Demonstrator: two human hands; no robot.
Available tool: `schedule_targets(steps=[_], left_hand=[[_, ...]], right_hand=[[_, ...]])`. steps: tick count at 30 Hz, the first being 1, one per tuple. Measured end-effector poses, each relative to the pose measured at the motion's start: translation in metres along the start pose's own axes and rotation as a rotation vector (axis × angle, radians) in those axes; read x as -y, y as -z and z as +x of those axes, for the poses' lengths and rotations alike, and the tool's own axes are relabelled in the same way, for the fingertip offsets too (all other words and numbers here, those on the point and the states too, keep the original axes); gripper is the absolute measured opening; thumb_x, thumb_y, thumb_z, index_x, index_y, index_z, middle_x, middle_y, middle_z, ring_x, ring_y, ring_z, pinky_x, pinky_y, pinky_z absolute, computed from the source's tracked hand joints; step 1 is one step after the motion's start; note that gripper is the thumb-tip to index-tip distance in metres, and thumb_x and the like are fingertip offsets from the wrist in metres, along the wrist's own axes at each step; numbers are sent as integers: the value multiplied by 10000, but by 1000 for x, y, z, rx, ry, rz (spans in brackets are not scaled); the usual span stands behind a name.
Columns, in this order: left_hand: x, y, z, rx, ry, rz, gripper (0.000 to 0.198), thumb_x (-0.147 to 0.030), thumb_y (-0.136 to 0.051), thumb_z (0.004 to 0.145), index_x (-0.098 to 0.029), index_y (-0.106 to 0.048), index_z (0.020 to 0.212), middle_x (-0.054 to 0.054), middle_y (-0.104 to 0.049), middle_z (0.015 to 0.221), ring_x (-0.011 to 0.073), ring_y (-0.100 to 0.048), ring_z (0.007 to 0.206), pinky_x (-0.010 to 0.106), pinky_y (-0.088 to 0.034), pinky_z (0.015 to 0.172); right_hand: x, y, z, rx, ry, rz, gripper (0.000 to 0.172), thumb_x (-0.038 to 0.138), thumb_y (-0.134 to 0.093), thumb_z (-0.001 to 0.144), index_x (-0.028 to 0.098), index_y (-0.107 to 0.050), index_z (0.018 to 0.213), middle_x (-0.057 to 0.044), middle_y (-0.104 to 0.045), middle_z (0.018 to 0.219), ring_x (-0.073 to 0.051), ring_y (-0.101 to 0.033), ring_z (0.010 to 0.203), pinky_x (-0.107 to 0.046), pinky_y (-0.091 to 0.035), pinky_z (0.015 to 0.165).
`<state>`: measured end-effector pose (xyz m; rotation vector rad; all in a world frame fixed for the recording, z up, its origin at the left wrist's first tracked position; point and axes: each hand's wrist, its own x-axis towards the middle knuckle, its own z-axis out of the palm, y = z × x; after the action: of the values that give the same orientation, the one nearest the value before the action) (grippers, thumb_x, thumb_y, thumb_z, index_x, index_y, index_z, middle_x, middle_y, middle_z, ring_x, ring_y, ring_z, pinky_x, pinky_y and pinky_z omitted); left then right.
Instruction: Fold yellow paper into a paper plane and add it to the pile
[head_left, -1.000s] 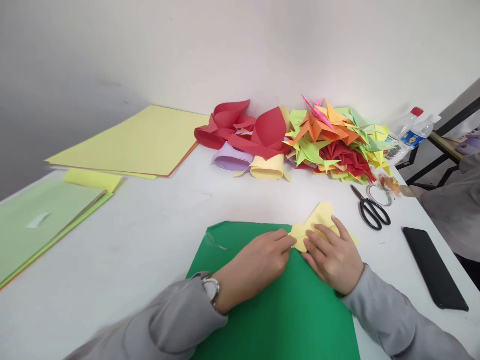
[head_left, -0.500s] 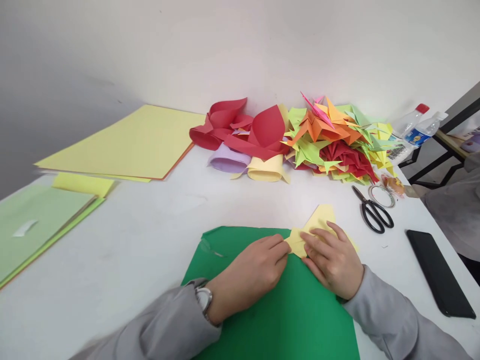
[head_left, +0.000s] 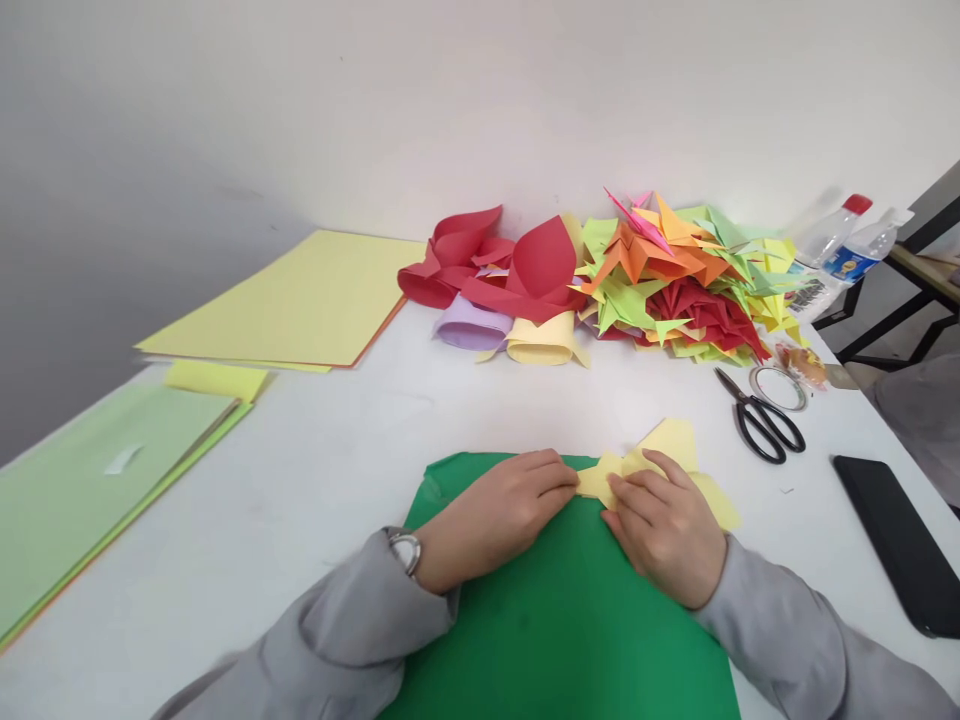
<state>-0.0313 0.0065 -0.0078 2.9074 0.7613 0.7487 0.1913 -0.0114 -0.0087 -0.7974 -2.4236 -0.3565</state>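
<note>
A pale yellow folded paper piece (head_left: 672,437) lies across the top edge of a green sheet (head_left: 570,620), with pointed flaps fanning out to the right. My left hand (head_left: 521,505), a watch on its wrist, pinches the narrow left tip of the yellow paper. On the wider middle part presses my right hand (head_left: 664,525), its fingers curled over the folds and the thumb at the near edge. The paper under the right fingers is partly hidden.
Behind are red paper cones (head_left: 544,265) and a heap of coloured paper stars (head_left: 682,285). At right lie black-handled scissors (head_left: 765,420), a tape roll (head_left: 778,388), a black phone (head_left: 896,545) and plastic bottles (head_left: 832,235). Paper stacks (head_left: 300,300) stand at left.
The view has shifted slightly, moving most things rightward in the picture. Both hands stay on the yellow paper; its right-hand flaps show a little more clearly now.
</note>
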Motion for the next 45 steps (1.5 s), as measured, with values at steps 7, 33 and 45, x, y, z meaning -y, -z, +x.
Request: schedule_targets(steps=[7, 33, 45], left_hand=[[-7, -2, 4, 28, -5, 140, 271, -111, -383, 974, -93, -644, 904, 101, -668, 886, 194, -551, 795, 336, -512, 701], [-4, 8, -2, 81, 82, 238, 294, -144, -325, 1000, -120, -617, 965, 73, -615, 848, 182, -527, 777, 334, -499, 688], [-7, 8, 0, 83, 97, 249, 283, -136, -359, 990, -115, -630, 914, 60, -596, 811, 183, -530, 788, 329, -475, 684]], right_hand=[[0, 1, 2, 102, 11, -59, 204, 206, -499, 941, 131, -670, 1023, -52, -683, 795, -165, -562, 688, -442, -457, 929], [6, -2, -1, 137, -40, -124, 186, 151, -518, 912, 129, -682, 998, -32, -601, 742, -177, -486, 682, -456, -448, 911], [7, -4, -1, 135, -57, -126, 198, 138, -495, 922, 132, -684, 980, -23, -605, 735, -169, -492, 678, -454, -438, 936]])
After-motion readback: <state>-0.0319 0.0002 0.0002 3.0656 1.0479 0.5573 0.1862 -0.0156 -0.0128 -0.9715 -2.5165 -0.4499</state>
